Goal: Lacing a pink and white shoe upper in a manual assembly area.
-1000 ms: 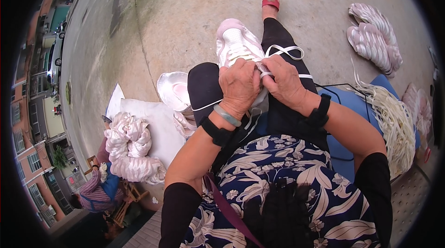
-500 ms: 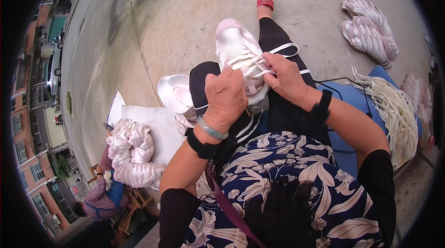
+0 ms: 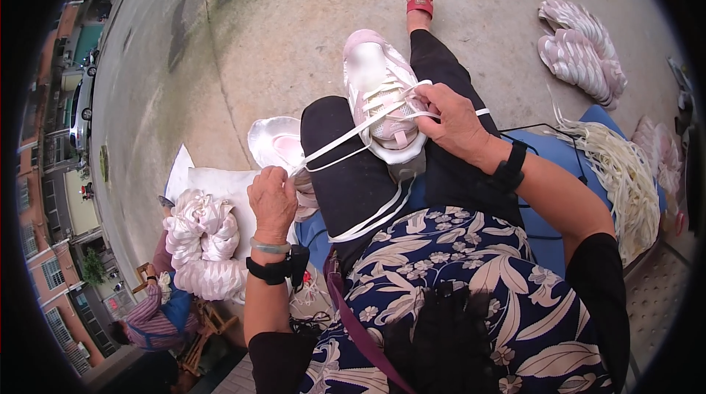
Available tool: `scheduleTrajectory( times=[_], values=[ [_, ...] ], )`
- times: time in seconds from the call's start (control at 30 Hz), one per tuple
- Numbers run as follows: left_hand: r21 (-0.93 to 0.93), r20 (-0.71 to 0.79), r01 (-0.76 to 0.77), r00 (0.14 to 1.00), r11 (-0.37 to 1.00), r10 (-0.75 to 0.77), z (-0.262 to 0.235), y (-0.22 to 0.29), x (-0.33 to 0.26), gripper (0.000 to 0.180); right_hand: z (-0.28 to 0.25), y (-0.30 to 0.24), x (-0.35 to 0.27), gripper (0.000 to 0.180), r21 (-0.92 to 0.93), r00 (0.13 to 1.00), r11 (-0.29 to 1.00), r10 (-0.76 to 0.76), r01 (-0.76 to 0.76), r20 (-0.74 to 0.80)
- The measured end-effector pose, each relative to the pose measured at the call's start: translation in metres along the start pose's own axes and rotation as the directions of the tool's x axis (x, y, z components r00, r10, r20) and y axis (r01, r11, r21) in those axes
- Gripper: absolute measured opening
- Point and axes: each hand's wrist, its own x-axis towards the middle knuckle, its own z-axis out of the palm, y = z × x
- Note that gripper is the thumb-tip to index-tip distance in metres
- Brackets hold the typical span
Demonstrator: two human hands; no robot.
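Cloth with pale leaves and flowers on navy lies nearest, crossed by one purple strap (image 3: 358,328). Two hands work beyond it, each with a black band at the wrist; one bracelet (image 3: 270,247) circles the left wrist. The left hand (image 3: 273,203) is out beside the left knee, fingers together and clamped on white lace (image 3: 340,145), two strands of which run to the shoe. The right hand (image 3: 456,122) touches the laces at the shoe's right edge, fingers curled; whether they pinch a strand I cannot tell. One pink-and-white shoe (image 3: 401,123) sits between the two knees, toe pointing away. Right of the lap, one heap of loose laces (image 3: 625,180) lies on a blue surface (image 3: 529,145). Farther left are two pale bundles (image 3: 201,225); farther right, two pink-white bundles (image 3: 577,55) rest on concrete. One red sandal (image 3: 419,0) is ahead, and one seated co-worker (image 3: 162,313) is at far left.
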Motion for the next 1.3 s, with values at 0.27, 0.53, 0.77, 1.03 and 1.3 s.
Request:
scheduleTrajectory(
  times=[0.27, 0.53, 0.77, 1.03, 1.3],
  values=[
    [-0.218, -0.34, -0.343, 0.904, 0.913, 0.259, 0.017, 0.082, 0.064, 0.019, -0.005, 0.015, 0.015, 0.018, 0.389, 0.944, 0.87, 0.331, -0.302, -0.006],
    [-0.261, -0.269, -0.386, 0.909, 0.885, 0.318, 0.022, 0.1, 0.068, 0.007, -0.006, 0.016, 0.034, 0.015, 0.574, 0.917, 0.72, 0.362, -0.389, 0.167],
    [-0.342, -0.282, -0.377, 0.915, 0.861, 0.288, 0.02, 0.105, 0.066, 0.004, -0.007, 0.004, 0.043, 0.014, 0.752, 0.84, 0.465, 0.499, -0.467, 0.213],
    [-0.457, -0.274, -0.409, 0.909, 0.79, 0.312, 0.011, 0.1, 0.064, 0.006, -0.022, 0.017, 0.042, 0.027, 0.626, 0.828, 0.548, 0.294, -0.555, 0.477],
    [-0.538, -0.047, -0.334, 0.929, 0.774, 0.368, -0.03, 0.075, 0.047, 0.007, -0.014, 0.022, 0.036, 0.027, 0.614, 0.836, 0.569, 0.342, -0.548, 0.429]
  ],
)
